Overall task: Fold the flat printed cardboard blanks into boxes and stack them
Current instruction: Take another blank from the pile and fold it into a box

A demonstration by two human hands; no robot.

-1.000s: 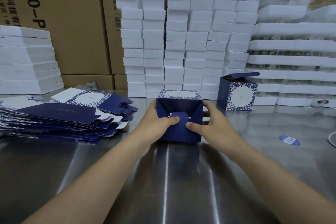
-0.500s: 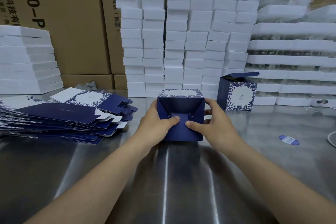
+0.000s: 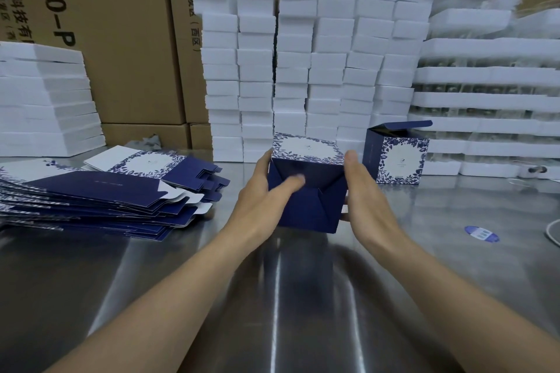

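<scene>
Head view: box [image 3: 306, 206] flaps now flush, gap gone; left hand [image 3: 259, 201] and right hand [image 3: 368, 206] clamped on its sides.

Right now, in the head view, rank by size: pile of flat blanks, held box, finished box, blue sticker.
pile of flat blanks
held box, finished box: alike; held one nearer, unranked
blue sticker

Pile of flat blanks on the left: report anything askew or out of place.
The pile of flat blanks is splayed: its sheets fan out toward the right, edges uneven, not squared up.
</scene>
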